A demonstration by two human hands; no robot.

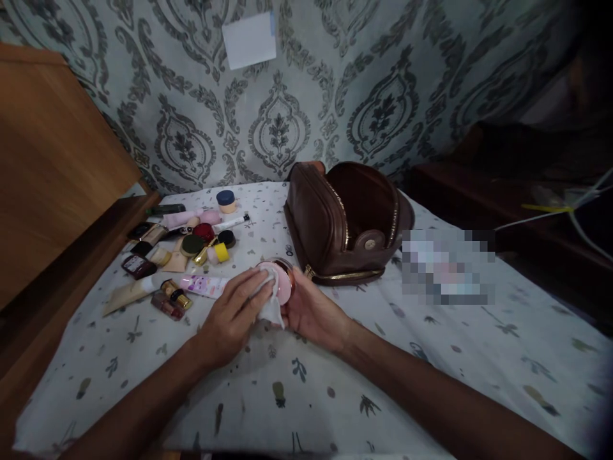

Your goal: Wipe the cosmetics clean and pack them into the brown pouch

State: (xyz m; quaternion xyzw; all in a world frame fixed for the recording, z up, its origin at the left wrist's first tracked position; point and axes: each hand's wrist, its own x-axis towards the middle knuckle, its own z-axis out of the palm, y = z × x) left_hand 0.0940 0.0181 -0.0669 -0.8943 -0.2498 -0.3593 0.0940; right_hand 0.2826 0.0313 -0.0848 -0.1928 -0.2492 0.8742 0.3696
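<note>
My right hand [313,313] grips a round pink cosmetic jar [284,284] with a shiny copper-coloured rim, its flat pink face turned towards my left hand. Pressed against that face is a white wipe [272,306], held under the fingers of my left hand [234,316]. Both hands are above the patterned tablecloth, in front of a brown leather bag [316,220] whose zipped top gapes open. Just left of my left hand lies a white and purple tube [204,285]. The far side of the jar is hidden.
Several cosmetics lie at the left, among them a beige tube [129,295], a dark green-lidded jar [192,246] and a blue-lidded jar [226,201]. A wooden cabinet [62,128] borders the left side. A blurred-out item [447,267] is at the right.
</note>
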